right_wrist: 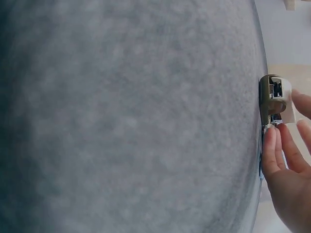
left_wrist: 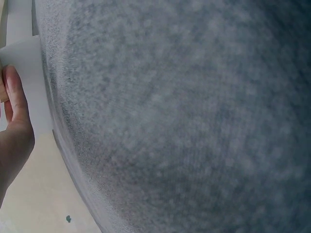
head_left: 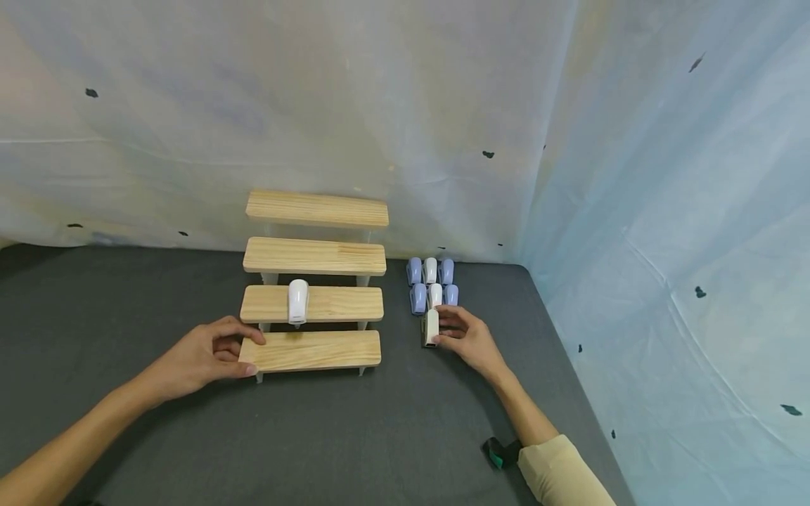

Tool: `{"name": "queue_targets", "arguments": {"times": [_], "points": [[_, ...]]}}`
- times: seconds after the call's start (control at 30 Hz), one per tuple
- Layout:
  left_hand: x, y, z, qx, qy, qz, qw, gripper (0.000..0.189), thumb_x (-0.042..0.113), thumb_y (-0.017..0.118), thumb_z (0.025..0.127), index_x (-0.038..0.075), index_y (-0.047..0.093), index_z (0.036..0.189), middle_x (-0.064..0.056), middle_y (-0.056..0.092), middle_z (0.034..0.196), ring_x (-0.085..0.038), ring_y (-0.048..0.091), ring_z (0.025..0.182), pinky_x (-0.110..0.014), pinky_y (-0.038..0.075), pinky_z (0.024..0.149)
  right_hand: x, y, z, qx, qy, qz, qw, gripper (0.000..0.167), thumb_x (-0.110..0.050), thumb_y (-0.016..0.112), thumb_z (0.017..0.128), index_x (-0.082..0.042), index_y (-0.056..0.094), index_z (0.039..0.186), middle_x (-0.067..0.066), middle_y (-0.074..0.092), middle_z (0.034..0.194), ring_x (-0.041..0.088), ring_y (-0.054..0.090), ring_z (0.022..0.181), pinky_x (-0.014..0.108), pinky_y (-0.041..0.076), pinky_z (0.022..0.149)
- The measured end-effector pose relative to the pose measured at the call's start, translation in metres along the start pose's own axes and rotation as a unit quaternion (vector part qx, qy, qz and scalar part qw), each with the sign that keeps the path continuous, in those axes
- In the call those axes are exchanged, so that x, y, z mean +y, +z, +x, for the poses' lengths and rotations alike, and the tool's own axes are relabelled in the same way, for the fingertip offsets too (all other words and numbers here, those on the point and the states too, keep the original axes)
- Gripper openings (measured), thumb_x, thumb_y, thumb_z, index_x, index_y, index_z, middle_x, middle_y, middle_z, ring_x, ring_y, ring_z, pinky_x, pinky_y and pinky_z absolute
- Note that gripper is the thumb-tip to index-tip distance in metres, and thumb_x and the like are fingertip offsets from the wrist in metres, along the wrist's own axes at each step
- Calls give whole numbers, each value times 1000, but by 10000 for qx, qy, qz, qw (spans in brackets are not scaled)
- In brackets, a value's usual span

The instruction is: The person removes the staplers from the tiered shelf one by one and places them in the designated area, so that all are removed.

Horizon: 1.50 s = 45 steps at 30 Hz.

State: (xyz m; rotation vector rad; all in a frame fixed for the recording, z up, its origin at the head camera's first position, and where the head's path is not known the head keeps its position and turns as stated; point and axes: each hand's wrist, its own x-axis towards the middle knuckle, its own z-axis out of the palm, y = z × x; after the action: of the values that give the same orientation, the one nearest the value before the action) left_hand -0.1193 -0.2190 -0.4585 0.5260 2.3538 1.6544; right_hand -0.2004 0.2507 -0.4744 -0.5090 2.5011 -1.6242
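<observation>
My left hand (head_left: 199, 358) pinches the left end of the lowest wooden step (head_left: 316, 351) of a stepped rack, thumb at its front edge; the left wrist view shows only part of this hand (left_wrist: 17, 111). On the second step from the bottom stands a white stapler (head_left: 297, 302), small and upright. To the right of the rack my right hand (head_left: 468, 341) holds a cream-coloured stapler (head_left: 431, 329) between thumb and fingers, low at the table. Its metal end and dark inside show on this stapler (right_wrist: 277, 97) in the right wrist view.
Behind the cream one, two rows of small staplers stand close together, purple ones (head_left: 418, 299) flanking white ones (head_left: 434, 295). Two higher wooden steps (head_left: 316, 256) rise at the rack's back. Dark grey cloth (head_left: 354, 443) covers the table; pale curtains (head_left: 443, 105) hang behind and right.
</observation>
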Motion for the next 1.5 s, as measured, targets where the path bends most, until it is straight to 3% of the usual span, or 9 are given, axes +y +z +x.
{"name": "queue_targets", "arguments": {"times": [0.1, 0.5, 0.87, 1.07, 1.33, 1.5], "points": [[0, 0, 1, 7, -6, 12, 10000, 39, 11, 81, 84, -1, 63, 116, -16, 51, 106, -14, 59, 69, -29, 51, 59, -3, -1, -1, 140, -152, -58, 9998, 51, 1, 77, 84, 0, 59, 132, 20, 62, 127, 36, 60, 114, 33, 54, 87], [0, -1, 1, 73, -56, 90, 9999, 39, 9, 81, 83, -2, 63, 117, -15, 51, 104, -13, 60, 70, -28, 51, 59, -51, -1, 1, 586, -871, -61, 9945, 35, 10, 70, 87, 13, 61, 120, 30, 62, 120, 50, 59, 107, 44, 54, 84], [-1, 1, 0, -29, -210, 54, 9998, 42, 11, 81, 84, -2, 61, 119, -17, 47, 105, -13, 60, 71, -29, 51, 60, -75, 12, 7, 337, -1345, 129, 9903, 35, 15, 68, 86, 15, 60, 119, 32, 62, 116, 52, 57, 103, 50, 53, 86], [-1, 2, -1, 138, 73, 31, 9999, 41, 8, 80, 84, -2, 63, 119, -17, 47, 107, -16, 61, 73, -29, 52, 60, -81, 19, 14, 102, -1338, 215, 9907, 35, 12, 68, 88, 13, 60, 122, 31, 63, 118, 51, 58, 103, 58, 50, 86], [-5, 3, -6, 206, 170, -202, 9994, 42, 4, 78, 85, -1, 61, 123, -12, 47, 115, -18, 63, 77, -30, 54, 63, -78, 30, 30, -84, -1550, 258, 9875, 35, 3, 70, 90, -3, 65, 124, 16, 67, 119, 38, 62, 103, 42, 54, 86], [-3, 6, -5, 145, 101, -242, 9996, 43, 4, 79, 85, -2, 60, 123, -16, 46, 117, -18, 66, 81, -30, 55, 65, -91, 38, 31, -185, -1593, 322, 9865, 34, 5, 70, 90, -1, 65, 123, 13, 67, 119, 33, 63, 103, 44, 54, 86]]}}
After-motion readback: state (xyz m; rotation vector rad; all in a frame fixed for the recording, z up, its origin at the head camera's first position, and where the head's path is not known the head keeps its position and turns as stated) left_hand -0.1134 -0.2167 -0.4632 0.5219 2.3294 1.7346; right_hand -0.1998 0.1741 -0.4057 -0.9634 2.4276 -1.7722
